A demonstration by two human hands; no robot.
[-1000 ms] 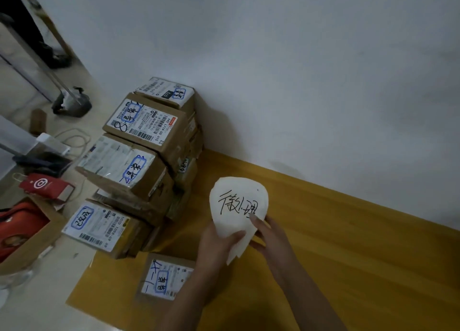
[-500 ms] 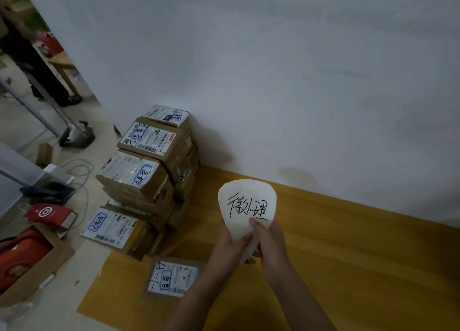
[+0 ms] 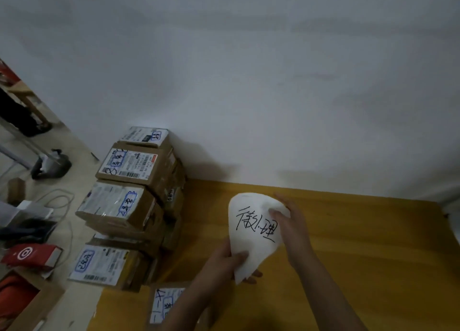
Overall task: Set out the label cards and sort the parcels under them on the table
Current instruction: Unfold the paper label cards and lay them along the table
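Observation:
A white label card (image 3: 251, 233) with black handwriting hangs curved above the yellow table (image 3: 361, 256). My left hand (image 3: 225, 263) grips its lower end, thumb on the front. My right hand (image 3: 288, 221) holds its upper right edge, fingers curled over the paper. Cardboard parcels (image 3: 129, 203) with white shipping labels stand stacked at the table's left end against the wall. One small parcel (image 3: 164, 303) lies flat on the table near my left forearm.
A white wall (image 3: 249, 81) runs along the table's far edge. On the floor at left are a red packet (image 3: 32, 254), an open carton with an orange item (image 3: 20, 303), cables and a dark stand base (image 3: 51, 165).
My right hand has slid from the card's lower end up to its upper right edge. The card now sits further right over the table, and the camera has tilted.

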